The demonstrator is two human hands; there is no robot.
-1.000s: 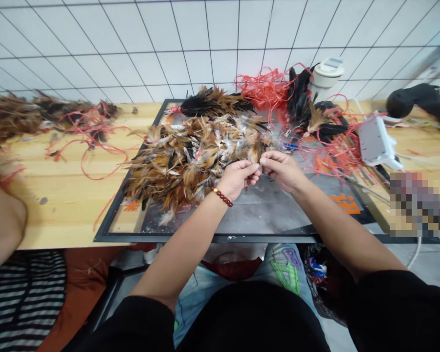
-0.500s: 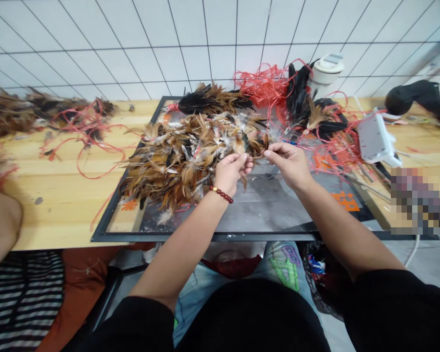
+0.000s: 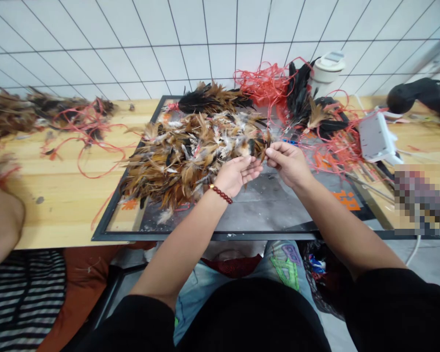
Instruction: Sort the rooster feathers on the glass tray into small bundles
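A large heap of brown, black and whitish feathers (image 3: pixel 179 161) lies on a dark framed board (image 3: pixel 271 205). At its right edge my right hand (image 3: pixel 288 161) pinches a small brown feather (image 3: pixel 264 155) between thumb and forefinger. Just left of it, my left hand (image 3: pixel 238 173) is palm up, its fingers stretched towards the right hand, and I see nothing gripped in it. A beaded bracelet (image 3: pixel 221 193) circles the left wrist. Behind the heap lies a bundle of black and brown feathers (image 3: pixel 214 98).
Tangled pink string (image 3: pixel 266 85) sits at the back, with black feathers (image 3: pixel 297 93) beside a white lidded cup (image 3: pixel 327 73). A white plastic device (image 3: pixel 377 137) stands at the right. Further feathers (image 3: pixel 11 115) and a co-worker's arm (image 3: pixel 2 220) are at the left.
My left hand's fingers have loosened from a pinch and straightened out to the right. My right hand stays nearly in place, still pinching.
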